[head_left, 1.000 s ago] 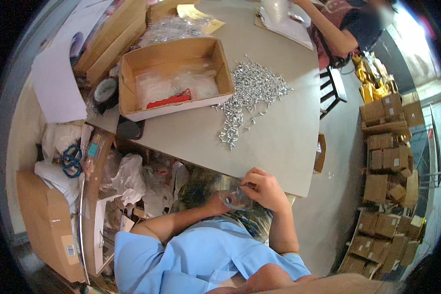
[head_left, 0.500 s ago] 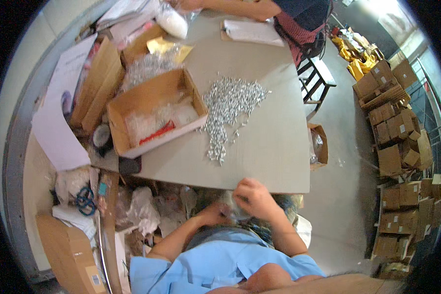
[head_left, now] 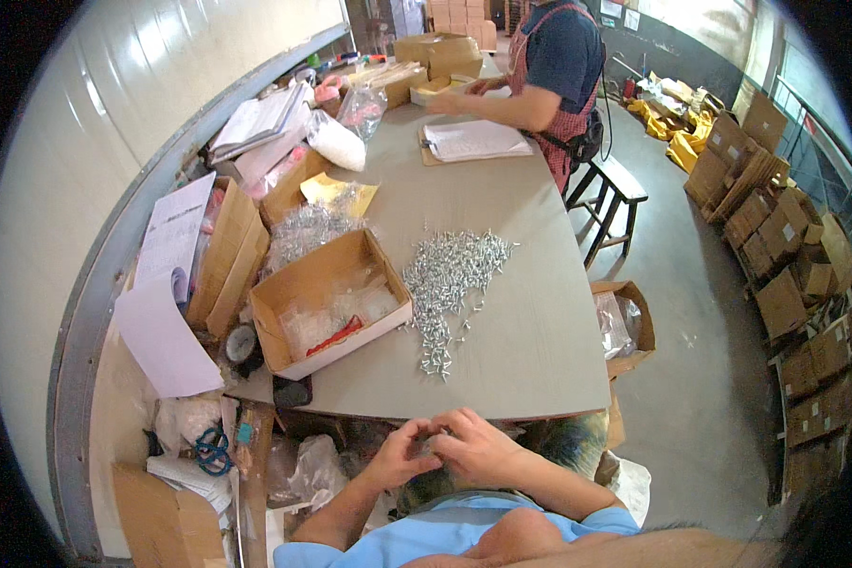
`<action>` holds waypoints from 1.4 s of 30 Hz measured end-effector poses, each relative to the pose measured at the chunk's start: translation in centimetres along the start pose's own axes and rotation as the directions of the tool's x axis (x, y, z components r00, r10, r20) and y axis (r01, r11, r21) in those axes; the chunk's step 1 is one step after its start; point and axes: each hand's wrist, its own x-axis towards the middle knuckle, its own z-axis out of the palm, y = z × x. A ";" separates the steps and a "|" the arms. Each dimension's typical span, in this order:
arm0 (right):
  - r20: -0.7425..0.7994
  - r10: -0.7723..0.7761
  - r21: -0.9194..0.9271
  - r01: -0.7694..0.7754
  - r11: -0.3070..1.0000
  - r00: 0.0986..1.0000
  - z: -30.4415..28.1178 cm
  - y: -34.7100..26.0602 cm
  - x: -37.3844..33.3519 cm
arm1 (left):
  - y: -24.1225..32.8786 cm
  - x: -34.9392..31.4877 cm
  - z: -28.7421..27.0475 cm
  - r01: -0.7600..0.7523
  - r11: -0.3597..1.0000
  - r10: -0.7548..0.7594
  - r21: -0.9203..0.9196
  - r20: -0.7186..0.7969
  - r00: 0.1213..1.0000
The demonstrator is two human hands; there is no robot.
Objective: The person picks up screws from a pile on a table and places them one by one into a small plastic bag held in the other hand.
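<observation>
Small silver fasteners (head_left: 452, 279) are lying heaped on the tabletop (head_left: 540, 350), tapering toward its near edge. At that edge, the left hand (head_left: 400, 458) and right hand (head_left: 476, 448) are sitting close together, fingers bent inward; I cannot tell whether they are gripping anything. Beside the heap, an open cardboard box (head_left: 317, 276) is standing near the left corner.

One head-worn fisheye view looks down and forward, with the blue shirt (head_left: 435, 525) very near at its lower edge and the table (head_left: 530, 350) stretching away beyond.
</observation>
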 end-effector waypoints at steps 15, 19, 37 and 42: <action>-0.108 0.076 0.116 -0.063 0.991 0.991 -0.9 1.6 -2.6 | 2.2 1.9 1.7 -0.350 0.737 0.362 0.579 0.099 0.927; -0.094 0.021 0.095 -0.012 0.995 0.995 -1.0 1.5 -2.9 | 2.1 2.5 1.3 -0.359 0.778 0.302 0.515 0.194 0.933; -0.311 0.404 0.102 -0.392 0.914 0.860 -1.4 5.7 -6.4 | 15.2 13.7 -11.5 -0.235 0.588 0.720 0.774 -0.370 0.587; -0.312 0.377 -0.013 -0.401 0.916 0.872 -0.9 5.6 -5.8 | 15.5 16.6 -17.8 0.044 0.442 0.520 0.896 -0.296 0.802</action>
